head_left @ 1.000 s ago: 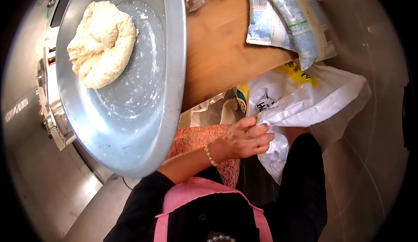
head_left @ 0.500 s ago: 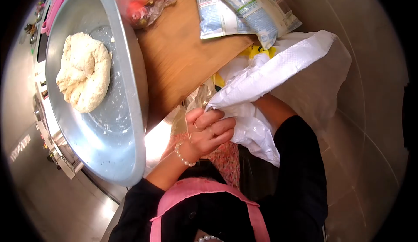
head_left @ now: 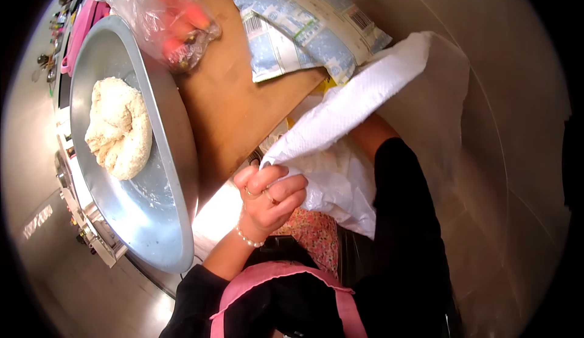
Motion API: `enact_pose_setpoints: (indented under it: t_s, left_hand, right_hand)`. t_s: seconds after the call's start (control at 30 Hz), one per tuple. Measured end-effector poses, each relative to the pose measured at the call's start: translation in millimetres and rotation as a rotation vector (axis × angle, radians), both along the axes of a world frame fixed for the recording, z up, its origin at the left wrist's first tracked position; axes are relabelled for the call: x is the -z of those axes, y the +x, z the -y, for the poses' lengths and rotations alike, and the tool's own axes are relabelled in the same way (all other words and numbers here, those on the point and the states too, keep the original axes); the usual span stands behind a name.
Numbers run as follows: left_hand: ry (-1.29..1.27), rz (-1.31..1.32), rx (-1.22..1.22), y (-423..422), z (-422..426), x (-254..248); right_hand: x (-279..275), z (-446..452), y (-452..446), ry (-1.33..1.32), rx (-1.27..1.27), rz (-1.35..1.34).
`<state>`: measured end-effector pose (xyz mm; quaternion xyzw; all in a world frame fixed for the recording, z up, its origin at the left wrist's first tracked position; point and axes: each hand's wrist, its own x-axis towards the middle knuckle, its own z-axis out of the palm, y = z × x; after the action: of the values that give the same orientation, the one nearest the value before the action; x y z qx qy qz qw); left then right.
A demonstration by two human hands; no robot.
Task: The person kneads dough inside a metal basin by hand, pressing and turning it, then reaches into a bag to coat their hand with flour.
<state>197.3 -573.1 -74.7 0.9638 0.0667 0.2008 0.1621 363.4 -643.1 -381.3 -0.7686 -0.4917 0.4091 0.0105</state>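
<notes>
My left hand, with rings and a beaded bracelet, is closed on the rim of a white woven plastic sack at the table's near corner. The sack's mouth is stretched from that grip up toward the right. My right forearm reaches in behind the raised rim, and the hand itself is hidden by the sack. To the left, a large metal basin holds a rough lump of pale dough.
Blue-and-white printed packets lie on the wooden table. A clear plastic bag of red vegetables sits beside the basin. Tiled floor shows on the right, and a pink object lies behind the basin.
The view has shifted, so the basin and packets appear in different spots and more of the clear bag shows. My left hand still grips the sack's rim; my right arm stays inside it.
</notes>
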Motion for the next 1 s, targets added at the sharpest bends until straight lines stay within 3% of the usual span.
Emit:
enact_pose_setpoints:
  t_s: [0.2, 0.53, 0.87, 1.0]
  left_hand:
    - [0.014, 0.01, -0.017, 3.0, -1.9, 0.8]
    - [-0.064, 0.072, 0.031, 6.7, -8.0, -3.3]
    - [0.032, -0.011, 0.243, -24.9, 4.0, 7.0]
    - [-0.034, -0.018, 0.196, -22.1, 5.0, 2.2]
  right_hand:
    - [14.5, -6.1, 9.8, -0.017, 0.01, 0.016]
    - [-28.8, 4.1, 37.4, 0.013, 0.047, 0.004]
    - [21.8, -13.6, 42.5, -0.056, 0.077, 0.076]
    - [7.8, -13.8, 29.0, -0.029, 0.026, 0.03]
